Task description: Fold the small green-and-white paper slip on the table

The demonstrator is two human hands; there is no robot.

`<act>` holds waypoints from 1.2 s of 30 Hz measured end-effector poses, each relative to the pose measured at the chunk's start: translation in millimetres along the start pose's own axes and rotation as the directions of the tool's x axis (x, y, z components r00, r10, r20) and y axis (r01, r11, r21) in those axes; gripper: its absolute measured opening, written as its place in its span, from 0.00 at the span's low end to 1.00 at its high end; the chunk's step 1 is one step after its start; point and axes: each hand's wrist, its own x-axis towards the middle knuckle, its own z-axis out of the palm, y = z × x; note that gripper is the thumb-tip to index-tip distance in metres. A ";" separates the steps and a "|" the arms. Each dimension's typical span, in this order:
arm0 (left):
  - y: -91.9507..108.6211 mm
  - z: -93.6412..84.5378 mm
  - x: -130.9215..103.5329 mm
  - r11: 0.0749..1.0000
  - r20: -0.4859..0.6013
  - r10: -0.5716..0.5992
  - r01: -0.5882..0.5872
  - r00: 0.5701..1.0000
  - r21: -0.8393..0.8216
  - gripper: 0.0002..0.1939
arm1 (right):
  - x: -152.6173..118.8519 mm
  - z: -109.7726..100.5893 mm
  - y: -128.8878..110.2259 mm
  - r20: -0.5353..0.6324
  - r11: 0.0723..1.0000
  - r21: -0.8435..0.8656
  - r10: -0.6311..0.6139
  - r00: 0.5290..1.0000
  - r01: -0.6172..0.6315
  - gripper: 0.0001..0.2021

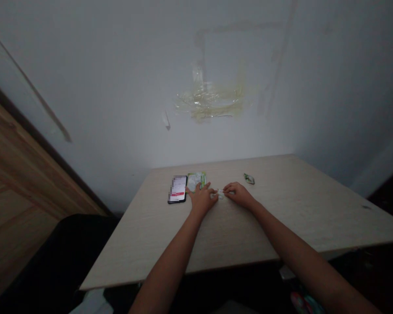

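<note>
Small white pieces (220, 192) lie on the table between my two hands, too small to make out clearly. My left hand (201, 199) rests with its fingers spread, its fingertips touching the left side of these pieces and the lower edge of a green and white packet (196, 179). From the right, my right hand (237, 192) reaches in with its fingers pinched together at the right side of the white pieces. A phone (178, 190) with a lit screen lies just left of my left hand.
A small crumpled green and white wrapper (249, 178) lies behind my right hand. The pale wooden table (301, 200) stands against a wall with yellowed tape (212, 102). A dark object (75, 248) is at the left, beside a wooden panel (22, 174).
</note>
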 end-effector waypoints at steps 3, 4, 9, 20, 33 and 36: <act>1.2 1.2 0.3 1.000 0.007 -0.005 0.006 1.000 -0.008 0.14 | -0.1 1.0 2.4 -0.003 1.000 0.017 0.012 1.000 -0.012 0.06; 1.7 1.7 0.4 1.000 0.006 -0.007 0.008 1.000 -0.011 0.14 | -0.2 1.4 3.5 0.000 1.000 0.026 0.015 1.000 -0.015 0.06; 3.4 3.9 0.5 1.000 0.000 0.000 0.000 1.000 -0.020 0.16 | -0.9 2.0 7.0 0.009 0.998 0.056 0.029 1.000 -0.029 0.07; 8.2 3.7 -2.6 1.000 0.017 0.009 -0.009 1.000 0.000 0.19 | -0.2 -0.4 2.9 0.013 0.998 0.049 0.026 1.000 -0.027 0.08; 2.6 5.1 -3.4 0.998 0.038 -0.043 0.045 0.998 -0.050 0.17 | -0.9 -2.6 -2.8 0.003 0.999 0.032 0.030 1.000 -0.030 0.08; 3.8 5.3 -3.4 0.999 0.020 -0.025 0.026 0.999 -0.033 0.16 | -0.7 -2.1 -2.4 0.006 0.999 0.041 0.028 1.000 -0.029 0.08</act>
